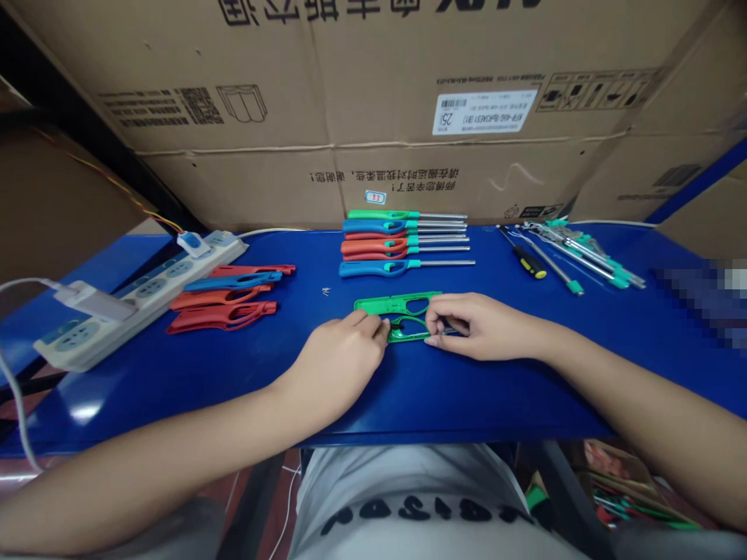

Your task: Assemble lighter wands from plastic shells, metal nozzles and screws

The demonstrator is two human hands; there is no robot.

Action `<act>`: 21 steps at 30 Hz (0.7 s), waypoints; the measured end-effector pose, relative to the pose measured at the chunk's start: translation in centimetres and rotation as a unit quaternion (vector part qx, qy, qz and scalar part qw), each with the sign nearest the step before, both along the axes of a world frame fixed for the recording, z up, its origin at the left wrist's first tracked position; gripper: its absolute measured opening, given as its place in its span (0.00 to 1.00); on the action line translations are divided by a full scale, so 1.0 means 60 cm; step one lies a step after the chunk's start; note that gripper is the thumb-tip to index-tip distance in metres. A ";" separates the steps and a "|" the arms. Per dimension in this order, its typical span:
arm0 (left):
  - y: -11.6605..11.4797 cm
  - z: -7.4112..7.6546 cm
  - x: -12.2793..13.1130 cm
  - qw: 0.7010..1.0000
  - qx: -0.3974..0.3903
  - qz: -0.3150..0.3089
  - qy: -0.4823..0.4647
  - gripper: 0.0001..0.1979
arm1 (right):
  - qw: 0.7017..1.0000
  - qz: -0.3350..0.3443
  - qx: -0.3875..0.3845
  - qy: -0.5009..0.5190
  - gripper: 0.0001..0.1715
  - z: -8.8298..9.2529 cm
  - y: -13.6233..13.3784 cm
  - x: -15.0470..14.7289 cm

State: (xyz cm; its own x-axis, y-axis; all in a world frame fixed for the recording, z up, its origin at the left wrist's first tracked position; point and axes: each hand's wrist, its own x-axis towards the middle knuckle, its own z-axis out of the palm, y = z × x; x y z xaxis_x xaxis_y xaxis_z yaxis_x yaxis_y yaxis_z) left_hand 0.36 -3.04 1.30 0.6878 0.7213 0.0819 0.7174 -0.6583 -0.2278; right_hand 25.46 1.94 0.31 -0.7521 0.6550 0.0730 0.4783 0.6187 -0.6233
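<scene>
On the blue table lie two halves of a green gas lighter casing. The farther green half (379, 305) rests flat with its inner side up. My left hand (344, 354) is closed over the left end of the nearer green half (412, 337), fingertips pressed on a small dark part. Thin pale wire shows inside this half. My right hand (484, 327) pinches at its right end, where a short piece of metal tube (449, 331) shows between thumb and fingers. Most of the tube is hidden by the hand.
Several lighters with metal tubes (408, 267) lie in a row behind. Red and blue casings (225, 316) are at left beside a power strip (87, 334). At right lie a screwdriver (528, 262) and loose tubes (589, 253). Tiny screws (326, 291) sit mid-table. Cardboard (262, 179) stands behind.
</scene>
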 end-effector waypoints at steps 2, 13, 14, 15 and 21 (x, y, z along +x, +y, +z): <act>0.004 0.005 -0.003 0.999 -0.028 0.011 -0.023 0.12 | 1.000 0.001 -0.001 -0.001 0.03 0.000 0.000 0.000; 0.008 0.014 -0.004 0.996 -0.078 0.036 -0.038 0.14 | 1.000 -0.003 -0.003 -0.009 0.05 0.001 0.001 0.002; 0.007 0.016 -0.004 0.996 -0.075 0.034 -0.033 0.14 | 1.000 -0.002 -0.004 -0.007 0.04 0.001 0.001 0.002; 0.006 0.016 -0.003 0.997 -0.073 0.029 -0.028 0.13 | 1.000 -0.001 -0.005 -0.006 0.04 0.001 0.000 0.002; 0.011 0.009 -0.006 0.995 -0.075 0.002 -0.069 0.12 | 1.000 -0.006 0.001 -0.008 0.11 -0.003 0.000 -0.001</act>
